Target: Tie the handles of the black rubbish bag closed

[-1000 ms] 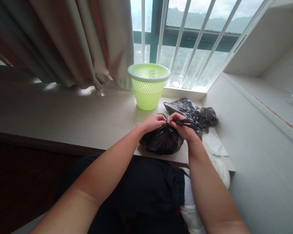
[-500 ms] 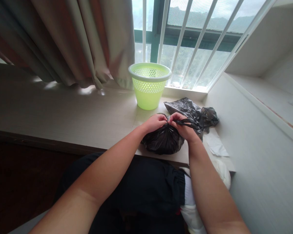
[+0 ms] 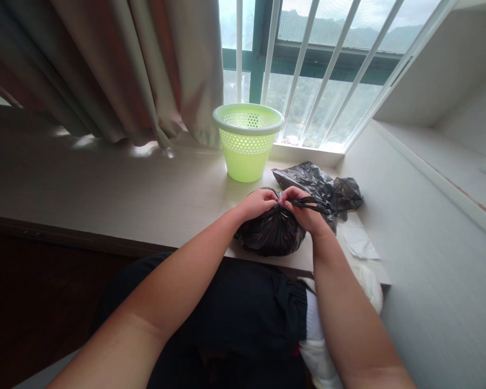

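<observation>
A full, rounded black garbage bag (image 3: pixel 272 235) rests on the windowsill ledge close to its front edge. My left hand (image 3: pixel 259 203) pinches the gathered neck of the bag from the left. From the right, my right hand (image 3: pixel 299 205) pinches the same neck, its fingertips almost touching those of the left. A twisted black strand of the bag trails over the right hand. Just behind the hands stands a light green plastic wastebasket (image 3: pixel 249 162) with a perforated upper wall. To the right lies another crumpled black plastic bag (image 3: pixel 308 175). The exact knot or twist is hidden by my fingers.
White tissue or paper (image 3: pixel 358 240) lies on the ledge (image 3: pixel 157 189) at the right. A barred window (image 3: pixel 328 70) is behind, with a long curtain (image 3: pixel 146 70) at the left. A side panel (image 3: pixel 425 227) bounds the right side.
</observation>
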Motion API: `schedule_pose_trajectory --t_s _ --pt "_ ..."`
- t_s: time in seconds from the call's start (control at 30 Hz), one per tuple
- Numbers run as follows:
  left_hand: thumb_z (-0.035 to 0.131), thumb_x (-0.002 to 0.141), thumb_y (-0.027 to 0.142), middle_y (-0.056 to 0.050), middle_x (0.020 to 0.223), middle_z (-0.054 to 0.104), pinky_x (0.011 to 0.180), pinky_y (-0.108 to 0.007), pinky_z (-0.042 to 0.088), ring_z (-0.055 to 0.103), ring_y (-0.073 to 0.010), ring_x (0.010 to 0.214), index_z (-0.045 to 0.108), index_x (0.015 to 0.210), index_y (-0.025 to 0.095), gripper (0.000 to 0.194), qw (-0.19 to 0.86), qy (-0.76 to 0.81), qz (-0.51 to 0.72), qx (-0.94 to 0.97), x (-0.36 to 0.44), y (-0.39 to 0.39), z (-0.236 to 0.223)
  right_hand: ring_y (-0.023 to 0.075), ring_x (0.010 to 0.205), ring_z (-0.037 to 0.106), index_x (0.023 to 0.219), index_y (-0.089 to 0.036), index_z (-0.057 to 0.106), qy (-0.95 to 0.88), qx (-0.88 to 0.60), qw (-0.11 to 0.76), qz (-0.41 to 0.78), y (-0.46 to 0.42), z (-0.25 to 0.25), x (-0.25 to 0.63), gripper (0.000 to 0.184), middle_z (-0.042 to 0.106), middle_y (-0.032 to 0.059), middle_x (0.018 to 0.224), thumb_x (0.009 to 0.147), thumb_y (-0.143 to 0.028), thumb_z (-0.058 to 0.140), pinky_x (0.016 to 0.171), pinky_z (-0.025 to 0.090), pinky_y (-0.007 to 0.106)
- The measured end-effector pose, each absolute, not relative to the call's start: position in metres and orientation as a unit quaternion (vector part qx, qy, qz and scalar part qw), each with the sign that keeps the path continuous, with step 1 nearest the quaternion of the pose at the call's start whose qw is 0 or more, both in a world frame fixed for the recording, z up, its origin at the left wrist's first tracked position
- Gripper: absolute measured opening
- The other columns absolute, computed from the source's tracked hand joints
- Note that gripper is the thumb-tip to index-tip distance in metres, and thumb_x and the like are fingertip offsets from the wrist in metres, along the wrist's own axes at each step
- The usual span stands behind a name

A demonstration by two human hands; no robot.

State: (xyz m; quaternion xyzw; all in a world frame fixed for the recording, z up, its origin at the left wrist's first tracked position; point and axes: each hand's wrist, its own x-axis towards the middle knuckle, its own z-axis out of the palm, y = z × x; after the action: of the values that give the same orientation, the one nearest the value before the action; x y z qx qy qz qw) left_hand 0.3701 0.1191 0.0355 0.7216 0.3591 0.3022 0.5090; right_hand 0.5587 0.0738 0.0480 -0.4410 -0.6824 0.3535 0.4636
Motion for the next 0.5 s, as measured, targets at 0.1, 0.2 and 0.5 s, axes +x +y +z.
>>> schedule_pose_trajectory --t_s 0.1,0.2,0.5 --pt "0.061 0.080 0.032 0.004 0.061 0.054 0.053 -0.023 0.032 0.045 -0.0103 0.054 0.063 0.081 0.017 0.015 0.514 0.359 0.302 0.719 0.3703 0.1189 0.0356 0.0205 0.080 0.061 0.083 -0.025 0.064 -0.684 -0.440 0.465 0.350 0.0742 0.0472 0.5591 0.013 0.067 0.0002 0.082 0.082 -0.033 0.074 0.076 0.050 0.035" --pt "0.061 0.080 0.032 0.004 0.060 0.053 0.053 -0.023 0.032 0.044 -0.0102 0.054 0.063 0.081 0.017 0.015 0.518 0.356 0.301 0.717 0.3703 0.1182 0.0361 0.0209 0.080 0.061 0.082 -0.025 0.063 -0.687 -0.440 0.464 0.345 0.0745 0.0470 0.5593 0.014 0.066 0.0007 0.082 0.082 -0.034 0.073 0.076 0.049 0.036" --pt "0.062 0.080 0.036 0.004 0.061 0.053 0.053 -0.024 0.032 0.044 -0.0110 0.055 0.063 0.081 0.017 0.019 0.514 0.358 0.300 0.720 0.3702 0.1193 0.0353 0.0183 0.078 0.059 0.084 -0.024 0.064 -0.683 -0.456 0.465 0.331 0.0754 0.0454 0.5592 0.012 0.064 -0.0006 0.081 0.081 -0.031 0.073 0.073 0.047 0.032"
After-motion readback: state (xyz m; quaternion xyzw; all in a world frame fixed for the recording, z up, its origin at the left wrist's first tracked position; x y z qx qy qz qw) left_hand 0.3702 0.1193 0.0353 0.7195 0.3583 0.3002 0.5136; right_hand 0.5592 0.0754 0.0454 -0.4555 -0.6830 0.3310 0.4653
